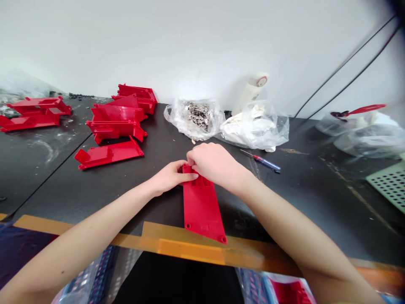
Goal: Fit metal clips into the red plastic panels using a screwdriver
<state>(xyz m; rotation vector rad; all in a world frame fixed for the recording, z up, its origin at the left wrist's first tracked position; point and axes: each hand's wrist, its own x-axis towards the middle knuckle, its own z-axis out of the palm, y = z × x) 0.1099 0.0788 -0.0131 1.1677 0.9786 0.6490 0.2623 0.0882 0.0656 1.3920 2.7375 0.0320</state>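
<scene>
Against a white wall [190, 42], the black worktop [303, 169] carries a red plastic part [202, 207] extending from beneath both hands toward the near edge. The left hand [169, 177] pinches its upper left corner, thumb on top. The right hand [215, 164] curls over the upper end, fingers bent; whether it grips anything, I cannot tell.

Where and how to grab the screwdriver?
Best by its thick blue handle, from above on the person's side. The screwdriver lies flat on the black table, handle end nearer the person, thin metal shaft pointing away to the left. Nothing covers the handle, so fingers could likely close across it.
</scene>
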